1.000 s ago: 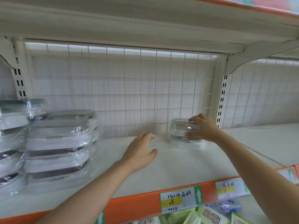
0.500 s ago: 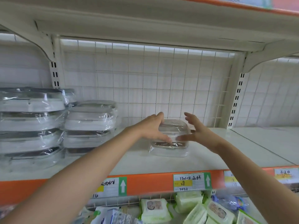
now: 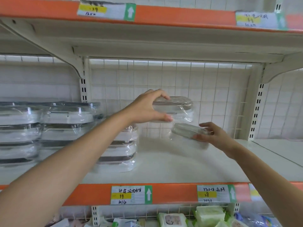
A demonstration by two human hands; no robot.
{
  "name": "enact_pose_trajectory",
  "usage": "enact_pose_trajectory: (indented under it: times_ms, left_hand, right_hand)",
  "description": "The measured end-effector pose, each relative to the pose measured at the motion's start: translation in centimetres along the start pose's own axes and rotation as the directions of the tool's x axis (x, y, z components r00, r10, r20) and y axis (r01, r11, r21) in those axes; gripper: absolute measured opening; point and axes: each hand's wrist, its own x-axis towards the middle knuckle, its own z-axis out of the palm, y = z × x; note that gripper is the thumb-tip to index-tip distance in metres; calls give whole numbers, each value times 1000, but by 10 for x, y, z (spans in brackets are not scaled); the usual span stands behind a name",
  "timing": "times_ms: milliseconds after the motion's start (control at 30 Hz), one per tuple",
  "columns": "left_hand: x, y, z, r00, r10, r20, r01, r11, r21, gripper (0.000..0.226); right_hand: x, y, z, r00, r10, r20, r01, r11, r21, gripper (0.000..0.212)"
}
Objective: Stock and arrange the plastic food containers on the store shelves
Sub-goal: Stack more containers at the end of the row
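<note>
Above shelf (image 3: 164, 166) | left hand (image 3: 147, 108) now lifts gripped container (image 3: 178, 105) | right hand (image 3: 211, 133) clasps second container (image 3: 183, 131), tilted

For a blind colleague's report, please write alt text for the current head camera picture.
A person's left hand holds a wrapped clear container in the air while the right hand holds a second, tilted one just below it, over a white store shelf. Stacks of wrapped containers stand to the left.
</note>
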Motion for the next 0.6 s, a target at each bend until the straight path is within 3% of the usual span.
enact_pose_trajectory:
  times_ms: [200,300,433,600]
  left_hand:
    - [-30,-39,-66,989,-142,-29,145,982,123,54]
    - [-42,-57,-87,972,-231,39,218,953,210,54]
    - [-51,-74,-98,929,-315,196,204,874,440,55]
    - [-56,-79,-103,948,-283,144,174,843,508,65]
  right_hand:
    - [19,-30,22,996,-45,-77,52,994,94,55]
    - [33,-46,38,993,-67,-98,80,989,126,55]
    - [51,-70,65,990,-99,-105,114,982,148,59]
    - [69,-99,101,985,-164,-49,170,968,184,51]
